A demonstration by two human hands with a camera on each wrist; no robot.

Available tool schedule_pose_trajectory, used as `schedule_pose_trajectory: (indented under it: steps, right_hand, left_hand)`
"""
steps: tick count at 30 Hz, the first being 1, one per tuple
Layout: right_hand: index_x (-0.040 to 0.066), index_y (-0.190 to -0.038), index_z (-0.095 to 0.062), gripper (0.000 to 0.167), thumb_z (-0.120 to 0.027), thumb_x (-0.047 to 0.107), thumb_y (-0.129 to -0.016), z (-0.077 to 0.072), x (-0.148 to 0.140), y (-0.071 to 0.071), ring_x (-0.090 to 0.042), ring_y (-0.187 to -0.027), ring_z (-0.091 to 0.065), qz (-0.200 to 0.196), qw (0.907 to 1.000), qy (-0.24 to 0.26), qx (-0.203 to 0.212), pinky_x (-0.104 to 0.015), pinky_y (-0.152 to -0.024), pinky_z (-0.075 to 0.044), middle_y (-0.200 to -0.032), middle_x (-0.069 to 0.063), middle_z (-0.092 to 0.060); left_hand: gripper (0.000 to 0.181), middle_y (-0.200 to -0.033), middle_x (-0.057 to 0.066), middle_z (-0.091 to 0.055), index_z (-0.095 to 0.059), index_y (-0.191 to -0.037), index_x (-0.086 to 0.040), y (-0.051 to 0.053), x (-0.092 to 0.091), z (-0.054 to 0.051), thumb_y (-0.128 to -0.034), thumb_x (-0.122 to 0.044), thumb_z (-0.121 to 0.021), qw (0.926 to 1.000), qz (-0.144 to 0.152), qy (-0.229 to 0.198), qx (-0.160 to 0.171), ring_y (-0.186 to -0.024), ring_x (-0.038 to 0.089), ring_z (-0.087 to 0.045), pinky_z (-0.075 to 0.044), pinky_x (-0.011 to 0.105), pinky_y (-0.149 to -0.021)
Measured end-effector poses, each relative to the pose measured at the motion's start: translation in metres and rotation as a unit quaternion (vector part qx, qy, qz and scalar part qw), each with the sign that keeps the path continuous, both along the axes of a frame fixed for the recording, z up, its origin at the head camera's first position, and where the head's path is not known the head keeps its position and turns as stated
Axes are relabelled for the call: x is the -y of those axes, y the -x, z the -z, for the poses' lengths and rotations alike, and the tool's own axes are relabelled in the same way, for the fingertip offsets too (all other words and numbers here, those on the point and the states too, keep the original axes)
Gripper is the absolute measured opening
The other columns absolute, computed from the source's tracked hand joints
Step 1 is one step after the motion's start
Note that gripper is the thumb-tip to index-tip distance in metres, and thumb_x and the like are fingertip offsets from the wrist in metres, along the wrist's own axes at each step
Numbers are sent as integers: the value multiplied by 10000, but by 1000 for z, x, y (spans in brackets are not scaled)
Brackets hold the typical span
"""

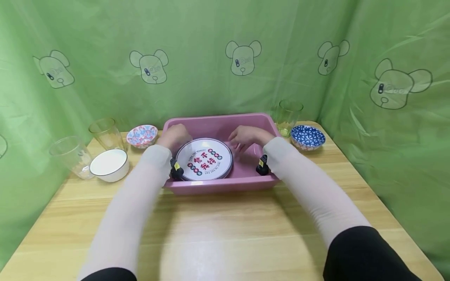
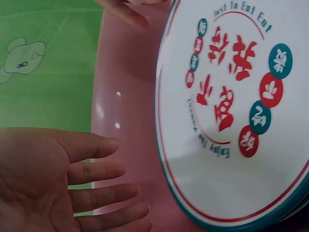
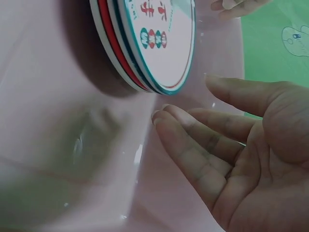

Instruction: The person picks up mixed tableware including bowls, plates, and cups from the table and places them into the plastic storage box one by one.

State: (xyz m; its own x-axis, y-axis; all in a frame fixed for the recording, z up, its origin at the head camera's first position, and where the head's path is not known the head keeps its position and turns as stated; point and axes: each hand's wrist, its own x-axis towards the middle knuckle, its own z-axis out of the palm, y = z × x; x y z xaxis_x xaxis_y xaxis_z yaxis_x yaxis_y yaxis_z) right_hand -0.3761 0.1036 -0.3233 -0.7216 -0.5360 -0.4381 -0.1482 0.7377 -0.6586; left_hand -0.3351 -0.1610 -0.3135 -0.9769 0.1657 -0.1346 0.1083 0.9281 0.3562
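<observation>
A stack of round plates (image 1: 204, 160) lies in the left part of a pink plastic tub (image 1: 221, 189). The top plate is white with red characters and a teal-and-red rim; the right wrist view shows rims of red, white and dark blue beneath it. Over the tub's left side, my left hand (image 2: 63, 179) is held with fingers extended, apart from the plates and holding nothing. To the right of the stack, inside the tub, my right hand (image 3: 241, 150) has its fingers loosely bent, thumb apart and nothing between them.
At left stand a clear glass (image 1: 72, 158), an amber glass (image 1: 107, 134), a white bowl (image 1: 109, 166) and a pink-blue patterned bowl (image 1: 142, 136). On the right are a greenish glass (image 1: 288, 117) and a blue patterned bowl (image 1: 308, 137). A green curtain (image 1: 197, 93) hangs behind the wooden table (image 1: 225, 234).
</observation>
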Motion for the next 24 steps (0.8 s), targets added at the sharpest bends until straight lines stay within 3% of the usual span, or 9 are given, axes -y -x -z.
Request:
schedule_pose_trajectory:
  steps: [7,15,24]
  right_hand:
    - [-66,-1387,-471,421,-513,126,-1014,-19,-8,-5,-316,-943,-661,-347,9976,-261,-535,-382,-841,-577,-1159,-261,-599]
    - [-80,-1387,-457,451,-540,150,-1008,-39,-17,-16,-309,-936,-662,-434,9942,-367,-912,-368,-824,-581,-1160,-252,-621]
    - [-47,-1384,-483,450,-572,154,-992,-50,-37,-21,-236,-847,-665,-224,9903,-314,-1333,-363,-794,-588,-1187,-244,-621]
  left_hand:
    - [308,-1047,183,-683,-681,-1050,27,-5,5,-10,-969,-251,-574,9990,-219,-391,-87,-1014,342,-628,-441,484,-1019]
    - [386,-1263,198,-614,-617,-1268,-24,-8,18,-21,-976,-269,-563,9982,-77,-578,-139,-1188,373,-546,-401,506,-1057]
    - [421,-1328,238,-560,-557,-1335,2,-21,38,-29,-993,-245,-552,9942,-172,-1043,-184,-1218,395,-519,-420,520,-1037]
